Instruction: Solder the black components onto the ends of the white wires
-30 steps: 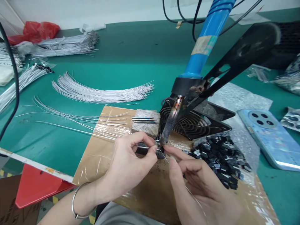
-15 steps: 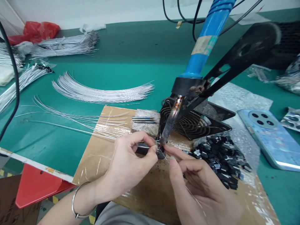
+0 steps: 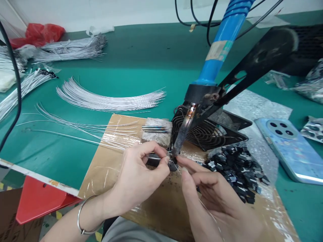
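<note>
In the head view, the left hand (image 3: 141, 176) has its grip pinched, thumb to forefinger, on a thin white wire (image 3: 155, 158) just beside the dark metal tip of a blue-handled soldering iron (image 3: 210, 69). The right hand (image 3: 214, 195) grips a fine silvery strand (image 3: 210, 214) that runs across its palm. Beneath both lies a brown, tape-covered cardboard sheet (image 3: 103, 171) on the green counter (image 3: 131, 55); small black rectangular pieces (image 3: 234, 173) are heaped near the right hand.

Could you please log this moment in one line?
left hand: pinching white wire | right hand: holding thin strand | soldering iron: tip between hands
</note>
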The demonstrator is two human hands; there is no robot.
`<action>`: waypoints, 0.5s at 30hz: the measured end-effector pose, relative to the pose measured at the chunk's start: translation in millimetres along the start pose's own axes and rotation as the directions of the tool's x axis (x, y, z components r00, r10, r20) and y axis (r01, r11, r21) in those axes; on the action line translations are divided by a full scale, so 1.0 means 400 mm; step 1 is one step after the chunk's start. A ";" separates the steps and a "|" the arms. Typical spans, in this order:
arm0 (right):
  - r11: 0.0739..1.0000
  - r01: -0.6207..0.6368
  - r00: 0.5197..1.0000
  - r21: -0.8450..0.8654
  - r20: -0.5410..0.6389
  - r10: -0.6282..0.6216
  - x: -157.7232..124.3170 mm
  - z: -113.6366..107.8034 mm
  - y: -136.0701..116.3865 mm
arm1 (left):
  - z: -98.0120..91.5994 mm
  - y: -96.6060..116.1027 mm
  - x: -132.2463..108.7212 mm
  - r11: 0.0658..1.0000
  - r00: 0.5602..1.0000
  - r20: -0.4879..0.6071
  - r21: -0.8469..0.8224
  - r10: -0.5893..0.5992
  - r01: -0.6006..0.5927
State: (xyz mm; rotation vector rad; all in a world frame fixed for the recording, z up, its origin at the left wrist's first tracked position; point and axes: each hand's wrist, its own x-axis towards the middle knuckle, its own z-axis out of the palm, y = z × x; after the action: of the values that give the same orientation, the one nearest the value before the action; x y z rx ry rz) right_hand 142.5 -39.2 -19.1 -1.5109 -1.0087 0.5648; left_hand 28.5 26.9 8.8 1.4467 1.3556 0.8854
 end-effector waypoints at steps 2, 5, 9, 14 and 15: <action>1.000 -0.018 1.000 -0.020 -0.007 0.018 -0.002 0.001 -0.004 | 0.000 0.000 0.000 1.000 1.000 0.000 -0.006 0.001 -0.001; 0.998 -0.053 0.998 -0.034 -0.032 0.052 -0.003 0.005 -0.010 | -0.001 0.000 0.001 1.000 1.000 0.004 -0.014 -0.003 0.003; 0.999 -0.028 0.999 -0.037 -0.038 0.027 -0.001 0.006 -0.009 | -0.003 -0.002 0.000 1.000 1.000 0.011 -0.019 -0.008 0.008; 1.000 -0.005 1.000 -0.026 0.002 0.005 0.002 0.001 -0.006 | -0.003 -0.003 -0.003 1.000 1.000 0.013 -0.013 0.002 -0.002; 1.000 -0.011 1.000 -0.029 0.008 0.011 0.002 0.000 -0.007 | -0.003 -0.002 -0.003 1.000 1.000 0.013 -0.014 0.002 -0.002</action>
State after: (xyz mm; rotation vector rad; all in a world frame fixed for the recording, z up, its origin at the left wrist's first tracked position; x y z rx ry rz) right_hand 142.1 -38.5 -16.5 -1.5414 -1.0194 0.5667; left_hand 26.8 25.7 8.4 1.4411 1.3362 0.8838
